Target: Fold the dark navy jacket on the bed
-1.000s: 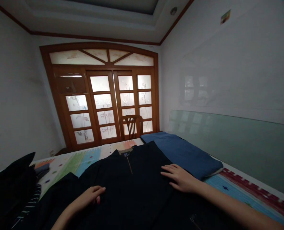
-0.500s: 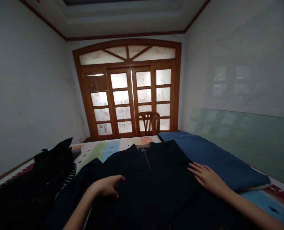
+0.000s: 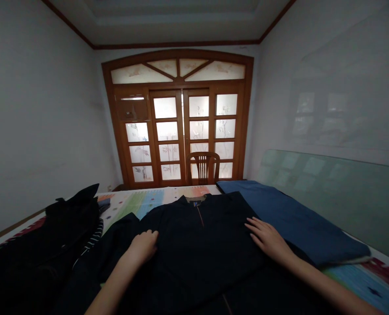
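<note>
L hand [image 3: 144,246] had slid up onto dark zip top [image 3: 197,245], fingers curled into the cloth; R hand [image 3: 269,238] lay spread flat. Top was laid out on bed [image 3: 155,199], sleeves apparently not yet folded.

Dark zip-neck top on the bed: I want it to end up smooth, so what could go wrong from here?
The left hand looks curled on the dark top, so it may bunch cloth rather than flatten it. The right hand lies flat close to the blue pillow, where the top's edge could catch or ride up. The heap of dark clothes lies against the left sleeve and might tangle with it.
</note>
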A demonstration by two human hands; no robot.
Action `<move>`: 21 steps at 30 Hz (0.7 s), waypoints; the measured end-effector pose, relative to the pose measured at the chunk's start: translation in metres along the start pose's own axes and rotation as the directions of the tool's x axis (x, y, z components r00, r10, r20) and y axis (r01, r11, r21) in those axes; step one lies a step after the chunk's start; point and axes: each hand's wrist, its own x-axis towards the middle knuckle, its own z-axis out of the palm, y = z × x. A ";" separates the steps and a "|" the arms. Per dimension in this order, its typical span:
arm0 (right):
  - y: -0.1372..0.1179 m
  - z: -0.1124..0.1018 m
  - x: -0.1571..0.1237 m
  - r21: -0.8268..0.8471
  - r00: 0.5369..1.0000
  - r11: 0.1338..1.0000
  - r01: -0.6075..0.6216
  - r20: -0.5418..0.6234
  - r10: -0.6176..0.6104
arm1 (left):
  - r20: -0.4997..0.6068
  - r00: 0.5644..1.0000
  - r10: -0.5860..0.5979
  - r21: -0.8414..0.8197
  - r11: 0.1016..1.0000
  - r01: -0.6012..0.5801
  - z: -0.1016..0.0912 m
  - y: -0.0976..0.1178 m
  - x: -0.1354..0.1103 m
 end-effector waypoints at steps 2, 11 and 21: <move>-0.012 0.000 0.012 0.006 0.999 1.000 0.030 0.045 -0.030 | 0.000 0.999 0.041 0.079 0.996 -0.041 0.006 0.024 -0.006; -0.020 0.024 0.062 -0.099 0.973 0.995 -0.027 0.224 0.049 | 0.241 0.925 0.293 0.025 0.951 -0.308 0.066 0.078 -0.021; 0.034 0.047 0.086 -0.172 0.855 0.908 -0.381 0.310 0.417 | 0.317 0.946 0.073 0.059 0.994 -0.097 0.083 0.058 -0.012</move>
